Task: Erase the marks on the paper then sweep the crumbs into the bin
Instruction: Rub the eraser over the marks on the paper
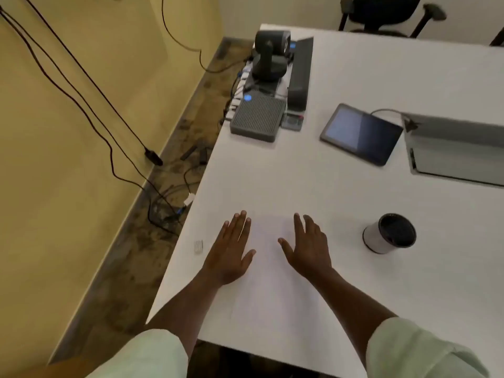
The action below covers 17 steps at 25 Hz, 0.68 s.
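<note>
Yellow wall with trailing cables and a mottled floor strip to the left, then a broad white table carrying a laptop, a tablet, a grey ribbed box and a dark camera unit at its far end. Nearer, barely visible white paper flat on the tabletop, with left hand and right hand both spread flat, empty, palms down on its two sides. Smallest: white bin with dark interior to the right of the paper, and a little ribbed eraser just left of the left hand.
</note>
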Each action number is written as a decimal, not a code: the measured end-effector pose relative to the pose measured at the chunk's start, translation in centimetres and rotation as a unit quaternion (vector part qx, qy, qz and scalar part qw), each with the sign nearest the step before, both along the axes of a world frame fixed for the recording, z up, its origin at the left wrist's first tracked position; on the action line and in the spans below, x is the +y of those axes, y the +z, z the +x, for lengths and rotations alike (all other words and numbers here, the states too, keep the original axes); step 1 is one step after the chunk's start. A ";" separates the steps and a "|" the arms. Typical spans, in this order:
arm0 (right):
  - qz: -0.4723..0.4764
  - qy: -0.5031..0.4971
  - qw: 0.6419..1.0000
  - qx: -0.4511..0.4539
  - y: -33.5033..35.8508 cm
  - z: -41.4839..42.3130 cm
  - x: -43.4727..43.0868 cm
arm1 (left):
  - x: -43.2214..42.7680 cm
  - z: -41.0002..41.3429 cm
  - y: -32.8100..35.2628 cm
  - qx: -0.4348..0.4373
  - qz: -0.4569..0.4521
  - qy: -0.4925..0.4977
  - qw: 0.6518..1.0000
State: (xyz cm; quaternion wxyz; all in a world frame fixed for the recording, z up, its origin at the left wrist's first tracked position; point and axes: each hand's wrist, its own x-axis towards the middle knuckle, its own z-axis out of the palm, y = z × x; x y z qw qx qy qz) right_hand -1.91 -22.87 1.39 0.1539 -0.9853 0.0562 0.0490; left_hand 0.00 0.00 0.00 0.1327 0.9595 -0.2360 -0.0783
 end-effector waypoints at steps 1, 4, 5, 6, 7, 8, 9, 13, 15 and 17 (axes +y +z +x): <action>0.007 0.006 0.999 0.031 -1.1 -0.5 0.2 | 0.0 -0.7 -1.2 0.018 0.008 -0.005 1.000; -0.011 0.029 0.997 0.072 -3.4 -1.9 0.4 | 0.5 -2.7 -3.9 0.045 0.034 -0.024 0.998; -0.013 0.030 0.996 0.078 -3.7 -2.1 0.5 | 0.6 -3.2 -4.6 0.051 0.035 -0.027 0.998; -0.010 0.029 0.997 0.077 -3.8 -2.0 0.8 | 0.6 -3.7 -5.2 0.058 0.035 -0.028 0.997; 0.002 0.021 0.997 0.069 -3.7 -1.7 1.3 | 0.6 -4.0 -5.7 0.061 0.038 -0.028 0.997; 0.022 0.016 0.998 0.058 -3.2 -1.2 2.2 | 0.6 -4.2 -5.9 0.065 0.034 -0.023 0.997; 0.043 0.021 0.998 0.043 -2.6 -0.7 3.3 | 0.4 -4.4 -6.1 0.062 0.025 -0.012 0.998; 0.152 0.138 0.978 0.023 -0.3 2.5 11.0 | -0.3 -5.2 -6.4 0.083 -0.048 0.016 0.995; 0.170 0.218 0.960 0.040 -0.6 3.7 15.0 | -0.2 -5.6 -6.6 0.088 -0.074 0.023 0.993; 0.147 0.282 0.947 0.045 -1.7 4.5 17.9 | -0.1 -5.5 -6.9 0.057 -0.042 0.022 0.997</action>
